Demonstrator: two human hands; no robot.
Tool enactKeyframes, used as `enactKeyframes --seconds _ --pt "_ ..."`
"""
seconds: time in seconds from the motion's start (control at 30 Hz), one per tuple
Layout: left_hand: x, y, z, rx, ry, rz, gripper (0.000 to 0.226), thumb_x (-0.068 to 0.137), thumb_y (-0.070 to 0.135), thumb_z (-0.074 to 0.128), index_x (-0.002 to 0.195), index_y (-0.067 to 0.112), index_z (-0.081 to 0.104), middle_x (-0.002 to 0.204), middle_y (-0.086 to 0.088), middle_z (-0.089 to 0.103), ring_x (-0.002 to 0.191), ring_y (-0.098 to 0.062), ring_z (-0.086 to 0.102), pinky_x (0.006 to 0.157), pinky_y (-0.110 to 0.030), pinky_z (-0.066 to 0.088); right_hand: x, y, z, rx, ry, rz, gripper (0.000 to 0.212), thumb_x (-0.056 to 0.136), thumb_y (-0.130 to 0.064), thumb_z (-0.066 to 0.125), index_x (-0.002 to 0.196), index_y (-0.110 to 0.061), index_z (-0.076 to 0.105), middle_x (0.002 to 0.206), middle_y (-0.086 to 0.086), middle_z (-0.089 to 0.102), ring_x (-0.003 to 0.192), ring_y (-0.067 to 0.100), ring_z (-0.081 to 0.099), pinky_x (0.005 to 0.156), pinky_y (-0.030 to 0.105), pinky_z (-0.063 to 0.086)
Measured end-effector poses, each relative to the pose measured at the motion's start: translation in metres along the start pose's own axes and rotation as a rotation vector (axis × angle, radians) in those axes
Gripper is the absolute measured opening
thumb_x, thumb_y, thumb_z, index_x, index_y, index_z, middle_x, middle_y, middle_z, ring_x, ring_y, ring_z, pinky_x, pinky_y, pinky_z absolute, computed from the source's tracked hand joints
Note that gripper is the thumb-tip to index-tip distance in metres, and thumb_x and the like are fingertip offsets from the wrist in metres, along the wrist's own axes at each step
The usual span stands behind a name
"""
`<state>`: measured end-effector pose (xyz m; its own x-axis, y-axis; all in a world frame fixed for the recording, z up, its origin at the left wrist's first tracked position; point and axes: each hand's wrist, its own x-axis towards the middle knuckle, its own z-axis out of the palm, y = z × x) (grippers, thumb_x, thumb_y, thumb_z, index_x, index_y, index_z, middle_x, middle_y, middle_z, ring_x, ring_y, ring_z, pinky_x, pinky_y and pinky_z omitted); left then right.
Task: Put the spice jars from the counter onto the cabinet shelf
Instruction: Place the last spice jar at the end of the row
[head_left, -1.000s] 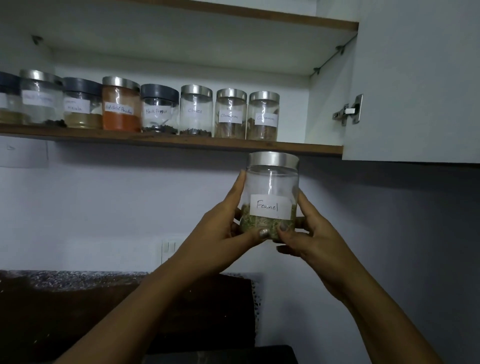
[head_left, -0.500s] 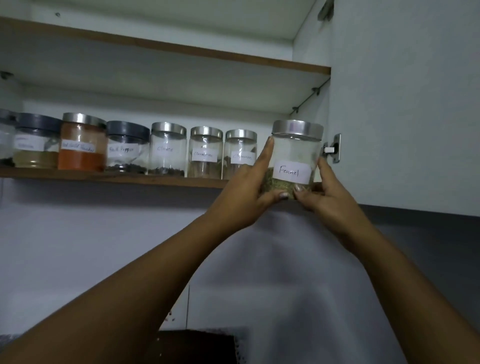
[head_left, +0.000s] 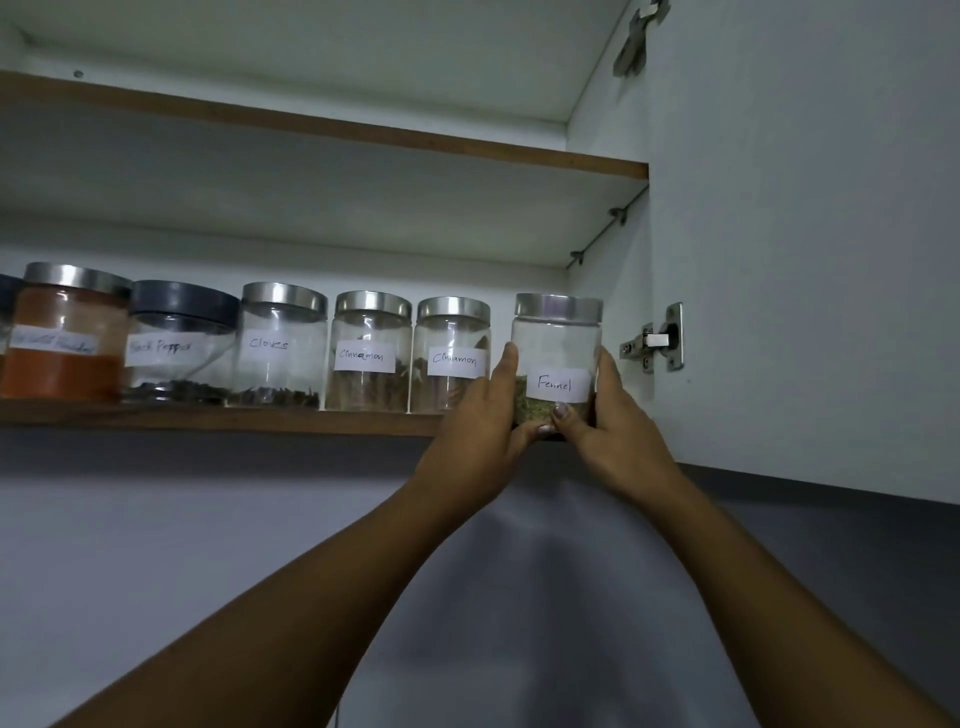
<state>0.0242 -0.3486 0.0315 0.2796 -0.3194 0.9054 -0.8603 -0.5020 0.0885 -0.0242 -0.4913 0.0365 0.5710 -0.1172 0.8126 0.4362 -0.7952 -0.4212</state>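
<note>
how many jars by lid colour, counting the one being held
silver lid: 5 (orange powder jar, cloves jar, left cinnamon jar, right cinnamon jar, fennel jar)
dark lid: 2 (black pepper jar, jar cut off at left edge)
total: 7

Upright steel-lidded Fennel jar (head_left: 557, 358) at shelf (head_left: 218, 419) end

The left hand (head_left: 478, 436) and right hand (head_left: 618, 436) hide the Fennel jar's (head_left: 558, 338) base, and the orange jar's (head_left: 62, 364) label is blurred.

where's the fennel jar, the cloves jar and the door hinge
fennel jar (head_left: 557, 385), head view, on its white label
cloves jar (head_left: 270, 344), head view, on its white label
door hinge (head_left: 655, 340), head view, on the metal arm beside the door plate
</note>
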Motion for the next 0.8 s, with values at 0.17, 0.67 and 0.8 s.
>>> enactKeyframes --seconds 0.17,0.67,0.8 --pt "0.000 -0.005 0.006 0.089 0.145 0.044 0.049 0.089 0.023 0.059 0.133 0.004 0.045 0.109 -0.014 0.064 0.100 -0.027 0.059 0.081 -0.030 0.043 0.017 0.006 0.007 -0.276 -0.026 0.141 0.051 0.098 -0.045 0.031 0.145 -0.028 0.018 0.132 0.003 0.056 0.122 0.029 0.048 0.101 0.045 0.024" --pt "0.000 -0.014 0.013 0.192 0.166 0.087 0.018 0.088 0.014 0.057 0.103 0.005 0.059 0.097 -0.011 0.062 0.088 -0.025 0.057 0.069 -0.024 0.033 0.018 0.009 0.040 -0.483 0.147 0.160 0.042 0.096 -0.045 0.025 0.134 -0.030 0.036 0.115 -0.003 0.060 0.119 0.023 0.041 0.097 0.043 0.021" --pt "-0.002 -0.012 0.010 0.145 0.101 0.055 0.020 0.090 0.015 0.055 0.108 0.006 0.056 0.107 -0.009 0.057 0.095 -0.020 0.052 0.072 -0.018 0.028 0.017 0.007 0.039 -0.503 0.130 0.187 0.047 0.096 -0.046 0.024 0.139 -0.029 0.031 0.125 0.002 0.053 0.122 0.025 0.040 0.102 0.045 0.020"
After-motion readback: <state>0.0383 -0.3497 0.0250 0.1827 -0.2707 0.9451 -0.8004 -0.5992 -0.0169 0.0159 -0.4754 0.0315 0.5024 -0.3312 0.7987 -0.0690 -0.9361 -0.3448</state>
